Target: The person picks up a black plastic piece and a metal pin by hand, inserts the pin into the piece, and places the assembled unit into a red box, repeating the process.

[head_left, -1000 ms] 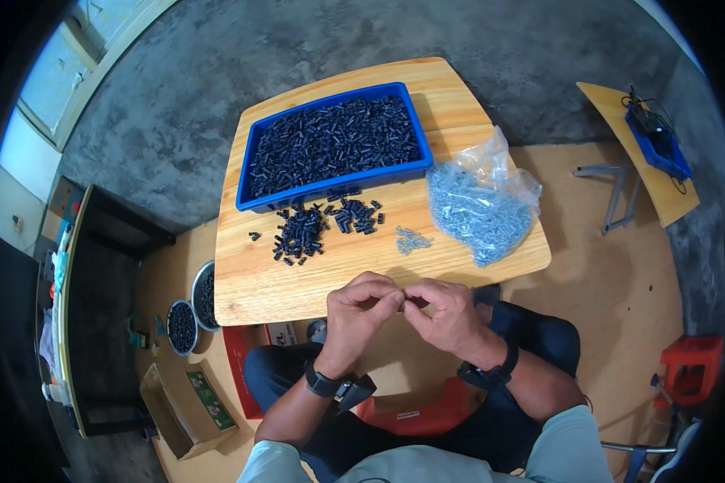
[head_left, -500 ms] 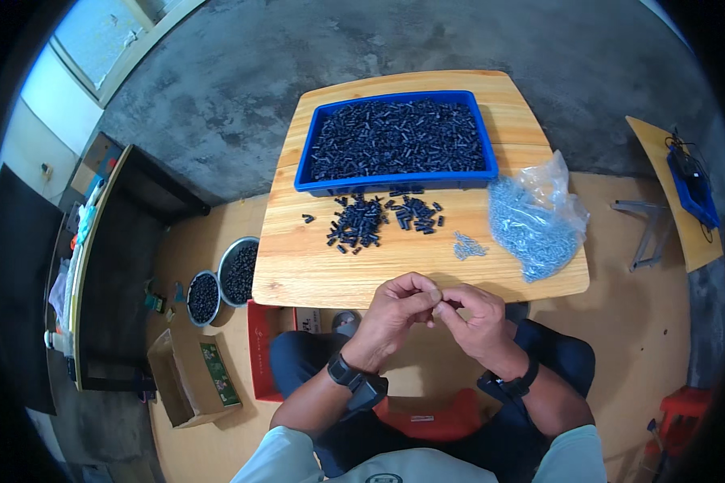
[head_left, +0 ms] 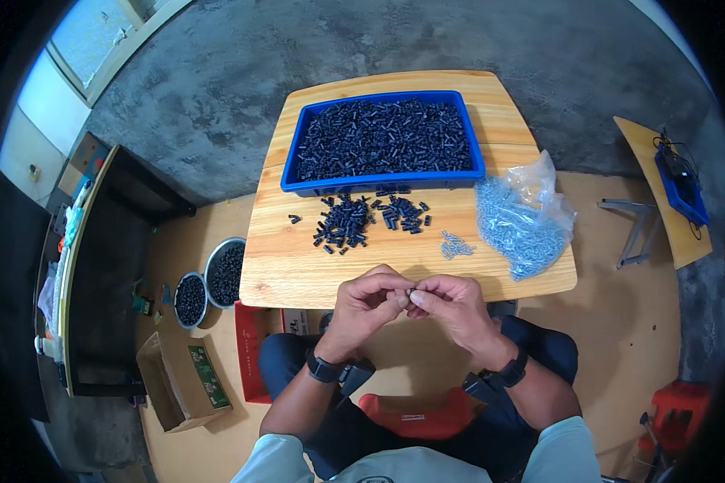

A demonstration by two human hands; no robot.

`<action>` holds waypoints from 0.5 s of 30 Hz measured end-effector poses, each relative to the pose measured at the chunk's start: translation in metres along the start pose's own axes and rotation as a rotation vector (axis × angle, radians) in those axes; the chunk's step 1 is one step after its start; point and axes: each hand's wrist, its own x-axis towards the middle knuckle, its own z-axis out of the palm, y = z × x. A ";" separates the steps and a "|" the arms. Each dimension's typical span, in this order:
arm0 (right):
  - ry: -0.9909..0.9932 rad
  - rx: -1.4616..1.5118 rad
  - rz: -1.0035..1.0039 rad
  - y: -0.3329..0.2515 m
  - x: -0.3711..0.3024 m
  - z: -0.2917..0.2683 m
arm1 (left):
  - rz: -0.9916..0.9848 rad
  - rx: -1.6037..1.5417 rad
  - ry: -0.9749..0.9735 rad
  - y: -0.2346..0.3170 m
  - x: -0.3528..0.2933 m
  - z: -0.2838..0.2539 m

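Together, left hand (head_left: 369,310) and right hand (head_left: 457,312) pinching a tiny piece (head_left: 412,292), stubby black cylinders (head_left: 344,223), crinkled plastic bag (head_left: 525,227)

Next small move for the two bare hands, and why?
Probably hold the bare left hand steady and ease the bare right hand back slightly: their fingertips meet around a tiny piece, mostly hidden, so its alignment can't be judged from this view.

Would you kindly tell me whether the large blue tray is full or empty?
The large blue tray looks full: small black parts spread wall to wall, hiding its bottom.
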 end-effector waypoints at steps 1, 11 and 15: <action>0.007 -0.002 0.001 -0.001 -0.001 -0.001 | -0.002 -0.005 -0.005 -0.002 0.001 0.001; -0.046 0.001 0.098 -0.003 -0.001 -0.010 | 0.196 0.405 -0.017 0.002 0.001 0.006; -0.022 0.022 0.172 -0.009 -0.003 -0.006 | 0.242 0.481 -0.002 0.009 0.000 0.010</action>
